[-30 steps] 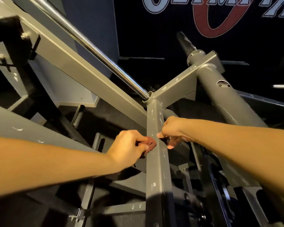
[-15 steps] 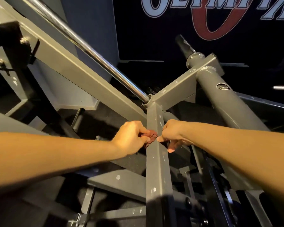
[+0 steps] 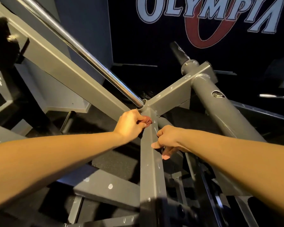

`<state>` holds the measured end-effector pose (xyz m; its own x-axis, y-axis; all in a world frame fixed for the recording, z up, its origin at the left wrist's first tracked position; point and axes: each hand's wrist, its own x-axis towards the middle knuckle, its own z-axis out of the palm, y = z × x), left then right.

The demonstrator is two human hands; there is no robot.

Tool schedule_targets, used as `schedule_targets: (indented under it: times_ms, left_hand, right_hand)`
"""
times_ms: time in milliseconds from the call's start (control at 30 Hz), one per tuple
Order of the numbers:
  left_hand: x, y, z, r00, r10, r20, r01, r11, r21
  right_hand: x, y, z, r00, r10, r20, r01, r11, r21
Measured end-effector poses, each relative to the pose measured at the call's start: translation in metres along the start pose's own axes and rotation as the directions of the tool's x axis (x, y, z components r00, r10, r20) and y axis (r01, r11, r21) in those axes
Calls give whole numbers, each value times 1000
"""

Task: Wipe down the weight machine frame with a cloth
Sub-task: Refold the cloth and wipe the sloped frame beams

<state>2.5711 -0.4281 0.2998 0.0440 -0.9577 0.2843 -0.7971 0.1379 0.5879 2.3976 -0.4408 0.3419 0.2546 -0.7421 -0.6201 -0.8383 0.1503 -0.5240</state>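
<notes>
Cloth (image 3: 147, 120): soft, light; I pinch it bunched in my left hand (image 3: 131, 124), near the frame beam (image 3: 152, 163) top.
Right hand (image 3: 168, 139): fingers curled on the beam's edge below.

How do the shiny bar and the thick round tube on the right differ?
The shiny bar is thin, bright chrome and mirror-like; the round tube is much thicker, painted matt grey, chipped and has a hole in it. The bar runs up to the left from the joint, the tube slopes down to the right. Both are round, straight and tied into the same grey frame.
</notes>
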Motion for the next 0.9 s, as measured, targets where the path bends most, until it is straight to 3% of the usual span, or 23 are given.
schedule_targets:
  times_ms: [100,233,467,733,900]
  left_hand:
    - [-52,14,-16,993,64,98,-64,998,-3]
    - [-89,30,-27,978,-20,209,20,1000,4]
    - [-24,30,-17,999,-40,30,41,999,-24]
    - [-151,37,-42,945,142,295,-126,989,-71]
    - [-91,36,-44,966,80,246,-78,997,-17]
  right_hand:
    - [-3,0,1,1000,-5,2,5,1000,-3]
    - [-3,0,1,1000,-2,15,2,1000,-4]
    - [-5,-5,-2,1000,22,13,-22,1000,-10]
    - [-13,-5,-1,999,3,52,0,998,-64]
    - [-48,-5,8,997,-34,66,44,986,-159]
